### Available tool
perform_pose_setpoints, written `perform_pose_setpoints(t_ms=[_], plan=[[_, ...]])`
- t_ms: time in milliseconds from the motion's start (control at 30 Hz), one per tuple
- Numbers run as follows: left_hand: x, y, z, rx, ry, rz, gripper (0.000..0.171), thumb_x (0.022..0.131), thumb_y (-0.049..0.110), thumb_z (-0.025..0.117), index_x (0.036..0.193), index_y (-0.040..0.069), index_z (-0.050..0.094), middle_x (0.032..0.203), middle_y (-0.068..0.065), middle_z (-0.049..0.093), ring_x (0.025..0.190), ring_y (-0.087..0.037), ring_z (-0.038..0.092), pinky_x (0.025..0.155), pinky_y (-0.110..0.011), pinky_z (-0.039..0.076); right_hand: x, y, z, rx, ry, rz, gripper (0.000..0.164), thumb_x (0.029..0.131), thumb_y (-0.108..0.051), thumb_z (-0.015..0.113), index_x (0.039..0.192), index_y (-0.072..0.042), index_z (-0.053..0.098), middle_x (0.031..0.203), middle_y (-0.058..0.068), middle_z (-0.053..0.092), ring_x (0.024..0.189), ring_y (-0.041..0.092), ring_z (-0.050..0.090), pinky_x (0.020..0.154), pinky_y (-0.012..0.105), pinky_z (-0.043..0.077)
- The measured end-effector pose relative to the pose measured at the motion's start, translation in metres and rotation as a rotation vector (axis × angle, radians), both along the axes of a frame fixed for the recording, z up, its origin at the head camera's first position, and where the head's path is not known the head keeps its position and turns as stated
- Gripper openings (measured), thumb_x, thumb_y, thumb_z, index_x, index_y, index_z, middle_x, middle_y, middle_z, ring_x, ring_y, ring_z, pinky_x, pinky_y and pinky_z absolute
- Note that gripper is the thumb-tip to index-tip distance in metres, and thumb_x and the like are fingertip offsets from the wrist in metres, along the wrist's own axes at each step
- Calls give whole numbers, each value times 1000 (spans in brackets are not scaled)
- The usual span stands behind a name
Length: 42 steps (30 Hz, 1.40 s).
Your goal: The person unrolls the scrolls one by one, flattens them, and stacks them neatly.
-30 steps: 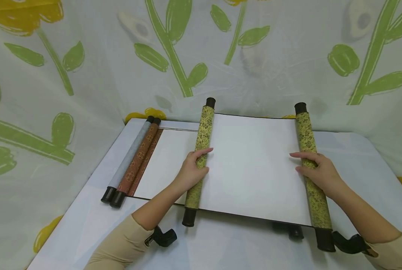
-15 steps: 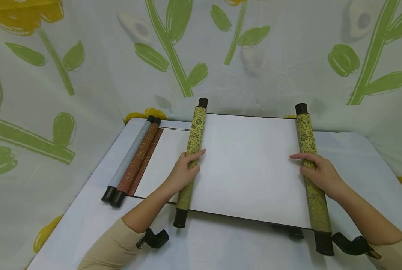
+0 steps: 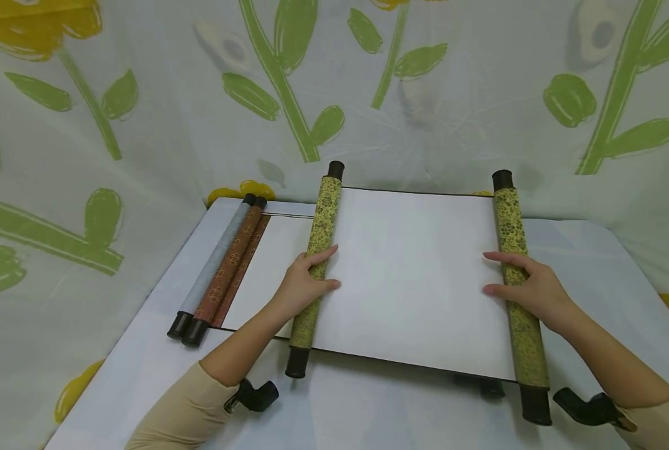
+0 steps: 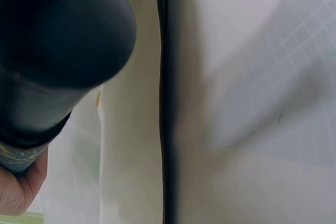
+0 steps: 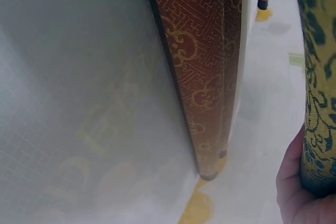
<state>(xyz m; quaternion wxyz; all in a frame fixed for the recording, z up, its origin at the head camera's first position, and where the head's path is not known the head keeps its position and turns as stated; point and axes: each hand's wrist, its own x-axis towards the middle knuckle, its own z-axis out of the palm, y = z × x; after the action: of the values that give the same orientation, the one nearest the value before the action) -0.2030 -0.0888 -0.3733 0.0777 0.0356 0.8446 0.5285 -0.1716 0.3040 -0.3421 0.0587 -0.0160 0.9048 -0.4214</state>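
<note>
A hanging scroll is spread between two yellow-green patterned rollers with black end caps. My left hand grips the left roller, thumb and index finger reaching over onto the white paper. On the other side my right hand holds the right roller in the same way. The left wrist view shows a black end cap large and close. In the right wrist view, a brown patterned roller lies beneath the raised scroll, while fingers curl round the yellow-green roller.
Another scroll, with a brown roller and white sheet, lies under the held one. A grey-blue roll rests against its left side. The pale table meets a flower-printed curtain behind.
My left hand has moved left with its roller, so more white paper shows between the two rollers. The right hand has stayed almost in place.
</note>
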Motion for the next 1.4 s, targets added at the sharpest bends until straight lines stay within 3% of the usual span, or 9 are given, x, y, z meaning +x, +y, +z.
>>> perform_pose_setpoints(t_ms=[167, 333, 433, 567, 667, 767, 900, 1067, 1400], plan=[[-1, -6, 0, -8, 25, -16, 59, 84, 12, 69, 136, 32, 52, 145, -22, 32, 131, -38, 32, 83, -42, 44, 0, 4, -3, -9, 37, 33, 66, 85, -29, 71, 143, -12, 42, 150, 24, 27, 138, 48, 13, 98, 68, 22], [-2, -14, -4, 4, 76, -42, 53, 88, 7, 59, 137, 26, 52, 129, -18, 44, 91, -25, 45, 60, -29, 36, -1, 10, -6, 14, 89, 84, 54, 92, -18, 62, 142, -13, 42, 148, 24, 29, 136, 47, 19, 94, 58, 32], [-2, -18, -7, 3, 91, -36, 49, 90, 7, 53, 136, 25, 54, 123, -18, 44, 62, -17, 37, 52, -24, 33, -2, 15, -7, 48, 108, 104, 51, 93, -11, 57, 142, -13, 42, 147, 23, 30, 135, 45, 22, 87, 32, 36], [-1, -23, -9, 5, 70, -40, 48, 92, 10, 46, 137, 26, 52, 122, -18, 42, 47, -12, 22, 44, -23, 29, -2, 20, -10, 60, 114, 97, 52, 91, -4, 53, 141, -13, 43, 148, 22, 30, 123, 27, 30, 66, 22, 35], [-2, -27, -11, -3, 68, -39, 47, 93, 11, 51, 137, 28, 51, 125, -18, 43, 55, -16, 33, 49, -26, 34, -2, 20, -11, 38, 103, 87, 51, 92, -11, 58, 141, -14, 43, 148, 23, 29, 125, 26, 30, 75, 30, 42], [-2, -30, -11, -15, 77, -18, 50, 89, 16, 64, 136, 29, 52, 130, -16, 45, 92, -27, 51, 71, -36, 45, -1, 19, -9, 11, 71, 66, 59, 88, -23, 67, 141, -14, 43, 150, 24, 25, 137, 41, 20, 95, 52, 35], [-3, -33, -11, -24, 63, -8, 60, 81, 21, 76, 135, 31, 53, 140, -15, 41, 136, -36, 29, 100, -54, 35, -2, 15, -5, -5, 28, 37, 73, 80, -31, 76, 142, -13, 42, 152, 26, 20, 138, 49, 11, 98, 68, 21], [-4, -34, -10, -24, 49, -6, 61, 81, 17, 75, 136, 30, 53, 146, -13, 37, 139, -36, 22, 103, -56, 32, -3, 14, -4, -12, 21, 34, 74, 79, -30, 77, 141, -12, 42, 152, 26, 20, 138, 49, 11, 99, 69, 19], [-4, -45, -14, -4, 91, -11, 50, 91, 12, 61, 138, 25, 51, 132, -15, 45, 130, -32, 37, 100, -51, 35, -4, 28, -9, -10, 101, 157, 62, 89, -9, 64, 145, -15, 36, 150, 24, 21, 138, 47, 9, 95, 68, 20]])
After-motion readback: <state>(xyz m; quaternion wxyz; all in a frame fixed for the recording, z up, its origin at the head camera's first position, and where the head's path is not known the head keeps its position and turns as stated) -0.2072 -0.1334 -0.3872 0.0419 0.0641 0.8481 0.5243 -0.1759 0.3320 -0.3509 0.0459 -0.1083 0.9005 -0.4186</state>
